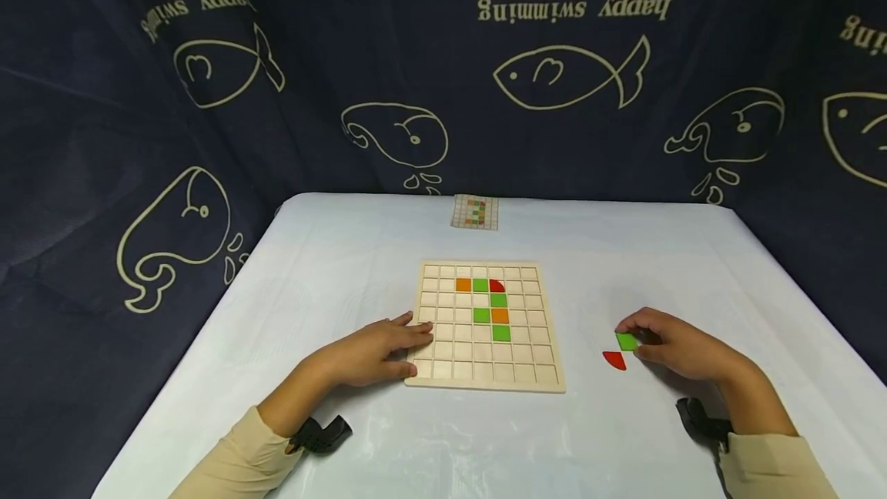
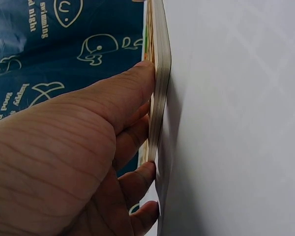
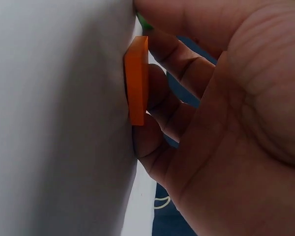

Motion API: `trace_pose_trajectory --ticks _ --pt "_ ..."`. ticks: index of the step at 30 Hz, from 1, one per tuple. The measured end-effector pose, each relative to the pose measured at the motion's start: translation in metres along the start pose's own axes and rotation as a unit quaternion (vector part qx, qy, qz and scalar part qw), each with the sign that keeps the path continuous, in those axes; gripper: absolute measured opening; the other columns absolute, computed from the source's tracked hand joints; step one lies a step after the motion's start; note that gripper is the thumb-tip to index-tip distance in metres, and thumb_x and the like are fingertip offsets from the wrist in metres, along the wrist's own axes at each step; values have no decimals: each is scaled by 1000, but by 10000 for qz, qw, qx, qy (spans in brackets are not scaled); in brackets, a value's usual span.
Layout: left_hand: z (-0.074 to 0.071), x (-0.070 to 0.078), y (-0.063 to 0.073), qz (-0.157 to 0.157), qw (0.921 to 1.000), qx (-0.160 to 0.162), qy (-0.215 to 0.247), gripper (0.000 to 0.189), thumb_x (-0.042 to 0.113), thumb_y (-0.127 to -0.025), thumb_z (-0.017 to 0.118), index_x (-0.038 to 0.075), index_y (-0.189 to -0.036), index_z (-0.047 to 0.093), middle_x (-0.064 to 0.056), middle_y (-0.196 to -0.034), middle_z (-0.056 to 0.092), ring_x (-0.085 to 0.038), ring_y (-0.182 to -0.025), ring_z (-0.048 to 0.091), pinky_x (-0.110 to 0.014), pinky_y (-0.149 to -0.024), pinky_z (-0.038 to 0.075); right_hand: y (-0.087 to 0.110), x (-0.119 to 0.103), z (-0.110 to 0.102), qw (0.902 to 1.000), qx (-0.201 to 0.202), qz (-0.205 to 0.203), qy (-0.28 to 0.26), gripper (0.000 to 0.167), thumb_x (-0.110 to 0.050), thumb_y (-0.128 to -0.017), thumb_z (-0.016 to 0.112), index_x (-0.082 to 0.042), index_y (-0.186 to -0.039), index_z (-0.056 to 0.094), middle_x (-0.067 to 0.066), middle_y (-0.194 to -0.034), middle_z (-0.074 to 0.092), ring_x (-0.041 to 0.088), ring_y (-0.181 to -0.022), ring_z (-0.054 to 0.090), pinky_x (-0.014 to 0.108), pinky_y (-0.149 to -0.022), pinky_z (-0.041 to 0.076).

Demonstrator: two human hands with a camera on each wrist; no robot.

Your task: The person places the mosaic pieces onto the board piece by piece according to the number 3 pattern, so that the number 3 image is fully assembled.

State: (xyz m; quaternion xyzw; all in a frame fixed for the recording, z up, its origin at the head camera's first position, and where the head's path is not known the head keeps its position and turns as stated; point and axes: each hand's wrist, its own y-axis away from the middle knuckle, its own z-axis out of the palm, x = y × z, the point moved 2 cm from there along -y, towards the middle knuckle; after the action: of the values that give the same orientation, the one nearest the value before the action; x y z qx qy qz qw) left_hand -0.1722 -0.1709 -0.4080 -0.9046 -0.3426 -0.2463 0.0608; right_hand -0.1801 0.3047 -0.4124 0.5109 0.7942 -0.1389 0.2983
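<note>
My left hand (image 1: 374, 349) rests at the left edge of a wooden grid board (image 1: 443, 372), fingers lying over its rim and the thumb at its near left corner. On the board sit a red quarter-circle tile (image 1: 496, 286) and several green and orange square tiles, such as a green one (image 1: 501, 333) and an orange one (image 1: 500, 316). To the right of the board, my right hand (image 1: 682, 345) pinches a green square tile (image 1: 627, 341) between thumb and index finger, low over the table. An orange tile (image 3: 136, 81) is by its other fingers, hidden from the head view.
A red quarter-circle tile (image 1: 614, 360) lies on the white table (image 1: 346, 252) beside the right hand. Near the table's back edge is a small pattern card (image 1: 475, 212) showing a coloured grid. Dark cloth (image 1: 388, 14) with fish and whale drawings hangs behind and at the sides.
</note>
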Motion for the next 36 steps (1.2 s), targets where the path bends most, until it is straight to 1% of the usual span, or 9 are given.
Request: trace_pose_trajectory --ticks 8,13,25,28,33,34,36 --pt "0 1 1 7 10000 11 46 54 22 -96 67 4 -144 51 -7 -153 42 -37 -146 24 -55 -115 25 0 2 1 10000 41 -39 -44 26 1 -89 67 -8 -113 64 0 -104 58 12 -91 51 24 -78 47" --pt "-1 0 2 9 10000 38 -21 55 23 -96 67 5 -145 51 -6 -153 42 -37 -146 24 -55 -114 25 -2 4 2 9999 117 -44 -34 26 0 -89 67 -8 -113 64 0 -103 58 12 -90 51 25 -77 47" --pt "1 -3 0 70 10000 30 -32 55 25 -96 67 5 -145 51 -6 -153 42 -37 -146 25 -54 -114 25 0 1 -1 9999 71 117 -88 26 -3 -90 69 -7 -115 63 1 -104 58 14 -90 51 24 -76 47" --pt "0 -2 -1 84 10000 27 -26 55 25 -96 67 5 -145 51 -7 -153 42 -37 -146 25 -54 -114 25 0 1 -3 9998 30 115 -189 26 -2 -90 68 -5 -115 62 2 -102 57 13 -86 51 25 -72 47" --pt "1 -4 0 41 10000 14 12 55 26 -96 66 6 -145 51 -6 -154 41 -37 -147 24 -56 -114 24 -3 -6 -5 9986 -31 308 -424 27 -2 -91 66 -3 -118 60 6 -101 55 16 -72 54 27 -64 47" --pt "1 -4 0 39 10000 13 5 55 26 -96 66 6 -145 51 -6 -154 41 -37 -147 24 -56 -114 24 -4 -8 -6 9988 -17 330 -352 27 -2 -91 66 -4 -118 60 6 -102 55 17 -74 54 27 -65 48" --pt "0 -3 1 13 10000 8 32 55 26 -96 66 6 -145 51 -6 -154 41 -37 -147 23 -57 -114 24 -7 -12 -7 9992 35 358 -199 27 -4 -91 67 -5 -118 61 6 -105 56 20 -81 54 30 -71 49"
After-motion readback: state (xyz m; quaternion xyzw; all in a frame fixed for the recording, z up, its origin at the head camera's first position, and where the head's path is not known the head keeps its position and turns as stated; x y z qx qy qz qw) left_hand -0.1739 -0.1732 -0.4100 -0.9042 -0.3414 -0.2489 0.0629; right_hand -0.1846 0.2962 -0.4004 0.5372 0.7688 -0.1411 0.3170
